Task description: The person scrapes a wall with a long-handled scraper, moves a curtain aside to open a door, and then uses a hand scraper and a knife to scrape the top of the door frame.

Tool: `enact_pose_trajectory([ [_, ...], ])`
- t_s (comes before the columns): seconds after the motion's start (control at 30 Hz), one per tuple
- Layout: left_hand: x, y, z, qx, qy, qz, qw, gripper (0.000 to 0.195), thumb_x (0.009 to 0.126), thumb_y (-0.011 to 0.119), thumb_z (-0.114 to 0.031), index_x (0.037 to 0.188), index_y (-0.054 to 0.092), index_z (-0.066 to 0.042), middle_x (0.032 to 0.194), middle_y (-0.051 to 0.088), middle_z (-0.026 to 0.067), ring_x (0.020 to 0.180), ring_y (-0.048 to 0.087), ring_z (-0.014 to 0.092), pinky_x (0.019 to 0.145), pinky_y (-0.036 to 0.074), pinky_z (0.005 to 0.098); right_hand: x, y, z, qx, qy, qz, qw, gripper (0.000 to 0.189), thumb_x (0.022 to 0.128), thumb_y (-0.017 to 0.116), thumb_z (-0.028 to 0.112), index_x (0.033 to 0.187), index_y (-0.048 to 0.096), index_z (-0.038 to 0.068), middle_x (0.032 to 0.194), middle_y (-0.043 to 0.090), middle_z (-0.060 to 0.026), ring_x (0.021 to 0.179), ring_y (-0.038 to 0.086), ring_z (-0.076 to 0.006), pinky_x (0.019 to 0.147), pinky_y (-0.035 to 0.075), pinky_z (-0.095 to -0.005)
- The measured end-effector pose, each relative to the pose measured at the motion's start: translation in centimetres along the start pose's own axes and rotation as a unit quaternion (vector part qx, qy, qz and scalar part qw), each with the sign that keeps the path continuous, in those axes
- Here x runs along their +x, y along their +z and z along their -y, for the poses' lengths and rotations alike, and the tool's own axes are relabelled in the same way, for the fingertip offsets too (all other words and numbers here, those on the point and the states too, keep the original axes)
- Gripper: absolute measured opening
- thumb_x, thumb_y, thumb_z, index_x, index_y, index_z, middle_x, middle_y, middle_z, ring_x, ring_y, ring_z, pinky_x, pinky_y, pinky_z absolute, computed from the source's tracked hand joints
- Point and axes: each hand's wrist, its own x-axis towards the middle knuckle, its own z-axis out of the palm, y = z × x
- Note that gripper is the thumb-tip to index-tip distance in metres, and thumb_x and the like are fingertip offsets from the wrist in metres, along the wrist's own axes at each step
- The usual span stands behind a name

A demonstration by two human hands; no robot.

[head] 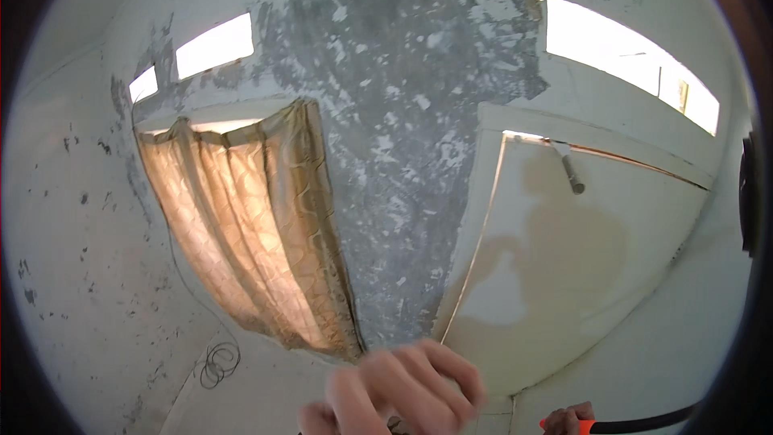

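At the bottom centre my left hand [401, 389] is raised with bent fingers, blurred. Its palm is hidden, and a small dark thing shows below the fingers, too little to identify. My right hand [567, 420], partly cut off at the lower right, is closed around the orange-red part [584, 427] of a tool. From that part a black tube or bar [643, 422] runs towards the right. Above and between the hands rises a wall with a grey patched strip [398, 193] where the paint is scraped or worn.
A patterned curtain [253, 229] covers a window at left, beside a coiled wire [220, 365]. At right is a pale door panel [543, 290] with a scraper [570, 169] stuck at its top edge and a shadow across it. High openings [628, 54] let in light. A dark object [747, 193] stands at the right rim.
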Motion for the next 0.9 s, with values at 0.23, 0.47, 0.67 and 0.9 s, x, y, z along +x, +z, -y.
enact_pose_trajectory([
  [0.23, -11.5, -6.4, 4.6, -0.106, -0.244, -0.372, 0.889, 0.032, 0.092, 0.06, -0.037, 0.092, 0.053, -0.006, 0.072, 0.05, 0.0048, 0.061, 0.052, 0.022, 0.067, 0.043, 0.0371, -0.7, -1.1, -0.1, -0.01, 0.045, 0.044, 0.998, 0.01, 0.087, 0.051, -0.005, 0.085, 0.047, 0.004, 0.055, 0.036, 0.0025, 0.041, 0.028, -0.0053, 0.036, 0.025, -0.0235],
  [0.47, -34.6, -6.6, 4.7, 0.282, -0.791, 0.101, 0.534, 0.047, 0.091, 0.06, -0.03, 0.128, 0.054, -0.003, 0.1, 0.067, 0.0169, 0.085, 0.064, 0.026, 0.076, 0.052, 0.0429, -1.0, -2.1, 0.6, -0.096, 0.144, 0.055, 0.983, 0.004, 0.09, 0.056, 0.003, 0.091, 0.059, 0.0, 0.058, 0.043, 0.0051, 0.043, 0.034, -0.0039, 0.037, 0.028, -0.0227],
  [0.67, -29.5, -2.6, 7.8, 0.035, -0.849, -0.001, 0.528, 0.059, 0.094, 0.06, -0.039, 0.144, 0.044, -0.011, 0.126, 0.06, 0.0153, 0.107, 0.059, 0.029, 0.089, 0.051, 0.0413, 1.3, 0.3, 2.2, -0.034, 0.209, 0.21, 0.955, 0.02, 0.092, 0.062, 0.016, 0.102, 0.058, -0.001, 0.057, 0.042, 0.0065, 0.042, 0.034, -0.0029, 0.038, 0.028, -0.0214],
  [0.9, -24.5, -1.7, 11.2, 0.167, -0.773, 0.077, 0.607, 0.053, 0.099, 0.055, -0.041, 0.14, 0.049, -0.008, 0.13, 0.057, 0.0117, 0.113, 0.057, 0.025, 0.093, 0.049, 0.0376, 2.5, 2.2, 0.2, -0.063, 0.032, 0.117, 0.991, 0.036, 0.098, 0.057, 0.029, 0.117, 0.049, 0.0, 0.058, 0.038, 0.0078, 0.041, 0.032, -0.002, 0.035, 0.026, -0.0195],
])
